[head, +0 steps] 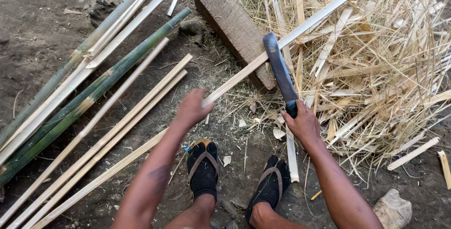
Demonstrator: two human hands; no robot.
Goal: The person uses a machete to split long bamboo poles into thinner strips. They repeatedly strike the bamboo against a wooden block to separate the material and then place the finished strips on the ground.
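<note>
Bare dirt ground, wood block. Left hand closed on bamboo strip lying across block; right hand gripping machete. Best keeping blade along grain, fingers behind.

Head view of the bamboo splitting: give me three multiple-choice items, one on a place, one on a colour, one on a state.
1. Where does the long bamboo strip rest under the blade?
A. On the wooden block
B. On the stone
C. On the sandals

2. What colour is the whole bamboo pole at the left?
A. Red
B. Green
C. White

3. What is the state of the hands?
A. Both lie flat and empty
B. The right hand grips the machete, the left hand holds the strip
C. Both grip the machete

Key: 1 A, the strip crosses the block's near end. 2 B, its skin is green among pale strips. 3 B, each hand is closed on its own thing.
</note>
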